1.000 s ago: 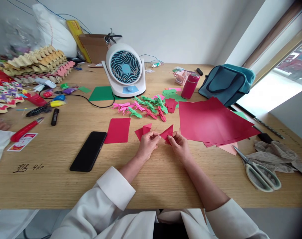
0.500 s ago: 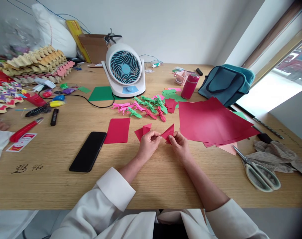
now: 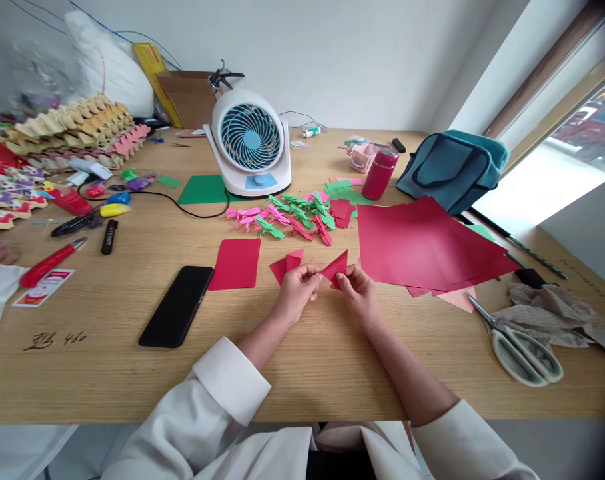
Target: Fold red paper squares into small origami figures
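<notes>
Wood table w/ fan at back. Folded red paper is held btwn L hand, pinching its L tip, & R hand, gripping its lower R side. Long edge slants up-R from L hand; peak's nearer R hand.

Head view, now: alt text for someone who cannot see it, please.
A person's left hand and right hand pinch a folded red paper over a wooden table. Beyond are pink, green and red paper figures and a white fan; a black phone lies left, scissors right.
</notes>
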Demonstrator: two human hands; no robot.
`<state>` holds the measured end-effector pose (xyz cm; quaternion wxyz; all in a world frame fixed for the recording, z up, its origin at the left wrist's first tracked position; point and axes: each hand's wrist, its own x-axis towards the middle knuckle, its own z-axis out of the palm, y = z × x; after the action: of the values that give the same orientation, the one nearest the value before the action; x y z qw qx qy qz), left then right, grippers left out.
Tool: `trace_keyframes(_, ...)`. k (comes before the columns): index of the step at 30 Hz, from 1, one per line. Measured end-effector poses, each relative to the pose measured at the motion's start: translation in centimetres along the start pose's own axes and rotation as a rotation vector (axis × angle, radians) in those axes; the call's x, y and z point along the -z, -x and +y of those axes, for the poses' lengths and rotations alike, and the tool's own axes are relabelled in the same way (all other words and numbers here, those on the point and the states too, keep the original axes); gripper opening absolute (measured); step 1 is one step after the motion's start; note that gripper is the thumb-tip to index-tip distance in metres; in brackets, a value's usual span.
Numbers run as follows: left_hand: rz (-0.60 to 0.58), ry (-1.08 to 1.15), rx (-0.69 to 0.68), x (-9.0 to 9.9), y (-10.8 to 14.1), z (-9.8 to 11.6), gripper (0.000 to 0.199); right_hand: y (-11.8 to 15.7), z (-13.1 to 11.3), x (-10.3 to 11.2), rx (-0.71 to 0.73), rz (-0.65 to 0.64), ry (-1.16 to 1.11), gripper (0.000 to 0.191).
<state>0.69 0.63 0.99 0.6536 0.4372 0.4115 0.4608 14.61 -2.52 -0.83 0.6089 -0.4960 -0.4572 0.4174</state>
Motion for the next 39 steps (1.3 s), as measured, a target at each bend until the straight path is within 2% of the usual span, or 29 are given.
trace_keyframes(4,-0.049,-0.094,-0.045,0.4,-0.1,0.3,0.025,-0.1,0.2,0.2,0.024,0.013,0.017,0.032)
trace_keyframes(8,-0.083,-0.160,-0.096,0.8,-0.5,-0.1,0.030,-0.2,0.1,0.5,0.046,-0.031,0.091,0.032)
trace_keyframes(15,-0.063,-0.261,-0.153,1.1,-0.9,-0.6,0.030,-0.3,-0.1,0.9,0.072,-0.062,0.191,0.031)
trace_keyframes(22,-0.036,-0.350,-0.229,1.3,-0.8,-0.5,0.023,-0.4,-0.1,0.8,0.059,-0.068,0.151,0.035)
trace_keyframes(26,-0.078,-0.353,-0.235,1.4,-1.2,-0.6,0.022,-0.3,-0.2,1.0,0.083,-0.082,0.204,0.032)
trace_keyframes(31,-0.065,-0.411,-0.235,1.8,-1.7,-0.8,0.023,-0.3,-0.2,1.4,0.120,-0.092,0.310,0.026)
trace_keyframes(39,-0.057,-0.434,-0.242,1.9,-1.6,-0.6,0.022,-0.6,0.4,1.6,0.125,-0.100,0.310,0.024)
